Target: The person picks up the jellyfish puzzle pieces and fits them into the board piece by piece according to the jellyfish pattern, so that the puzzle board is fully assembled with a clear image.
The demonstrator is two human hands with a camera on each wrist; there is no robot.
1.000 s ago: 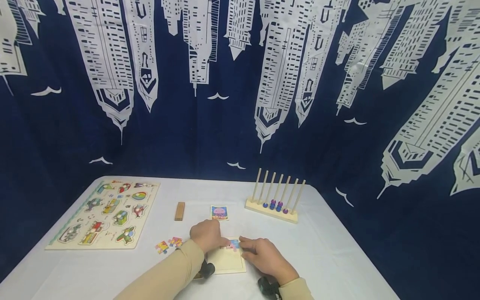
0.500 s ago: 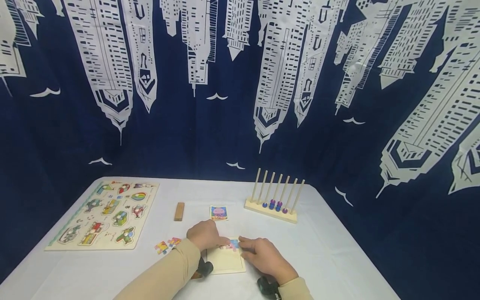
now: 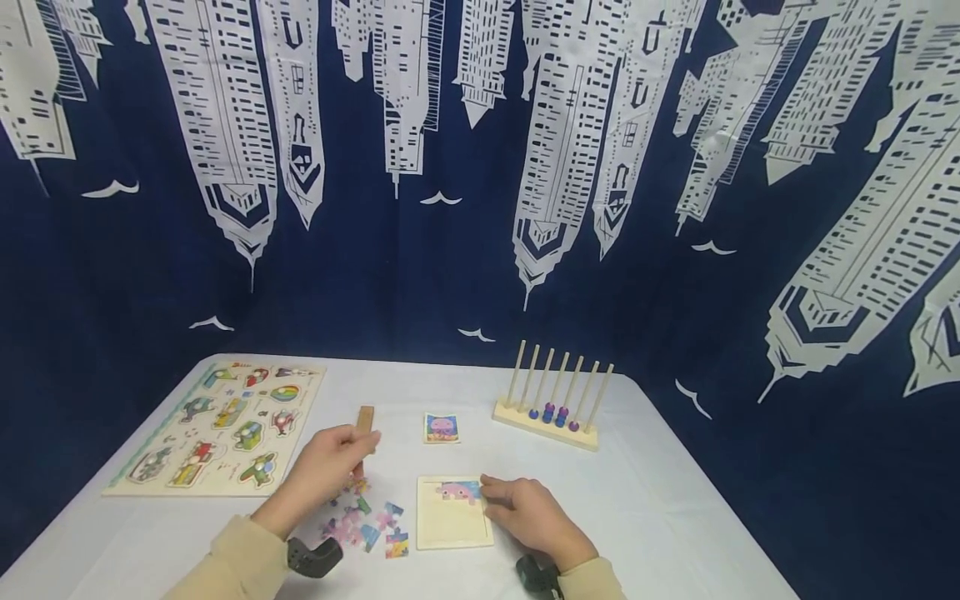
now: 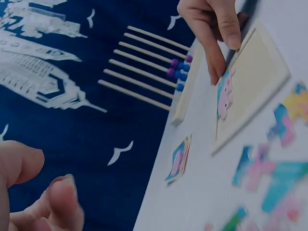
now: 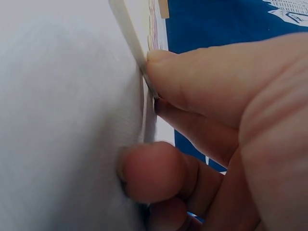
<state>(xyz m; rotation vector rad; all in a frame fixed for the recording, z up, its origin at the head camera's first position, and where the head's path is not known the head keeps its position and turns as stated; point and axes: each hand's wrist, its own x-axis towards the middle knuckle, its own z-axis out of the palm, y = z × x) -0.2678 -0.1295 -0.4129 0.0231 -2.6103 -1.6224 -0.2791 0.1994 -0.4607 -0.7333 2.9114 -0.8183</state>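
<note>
My left hand [image 3: 322, 468] is over the loose puzzle pieces [image 3: 348, 527], partly in front of a brown wooden block [image 3: 365, 418]. In the left wrist view its thumb and fingers [image 4: 65, 204] stand apart with nothing between them. To its right lies a square wooden tray [image 3: 453, 529], with joined pink and blue pieces [image 3: 457, 491] along its far edge. My right hand [image 3: 536, 518] pinches the tray's right edge near the far corner; the right wrist view shows thumb [image 5: 192, 79] and a finger at that edge.
Behind the tray lies a small picture card [image 3: 441, 428]. A bead rack with upright rods [image 3: 546, 425] stands at the back right. A large knobbed picture board [image 3: 217, 433] covers the table's left side. A dark blue printed curtain [image 3: 450, 275] hangs behind.
My left hand has moved left, off the tray to near the wooden block, uncovering the tray's left part and several loose pieces. My right hand has stayed at the tray's edge.
</note>
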